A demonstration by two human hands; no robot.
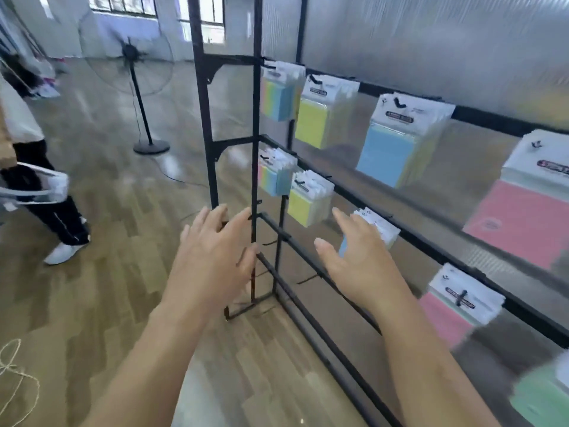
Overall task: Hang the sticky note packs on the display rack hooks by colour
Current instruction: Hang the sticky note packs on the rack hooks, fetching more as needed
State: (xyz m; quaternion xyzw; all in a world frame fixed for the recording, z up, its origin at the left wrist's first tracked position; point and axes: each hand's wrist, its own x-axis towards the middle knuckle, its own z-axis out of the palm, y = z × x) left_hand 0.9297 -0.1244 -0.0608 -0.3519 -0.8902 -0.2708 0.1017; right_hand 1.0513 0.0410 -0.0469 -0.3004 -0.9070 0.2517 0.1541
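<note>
A black display rack [256,167] runs from centre to right. Its top rail carries rainbow packs [278,98], yellow packs [312,123], blue packs [388,155] and pink packs [523,223]. The second rail holds rainbow packs [272,181], yellow packs [303,208], blue packs [378,229] and pink packs [443,315]. Green packs [545,396] hang at the lower right. My left hand [212,257] is spread, empty, in front of the rack's upright. My right hand [354,257] is spread and empty too, just before the lower blue packs, partly hiding them.
A standing fan [138,57] is behind the rack on the wooden floor. A person in dark trousers with a clear bag [40,189] stands at the left. Bare hooks [274,241] stick out of the lower rails. String [15,374] lies on the floor at the lower left.
</note>
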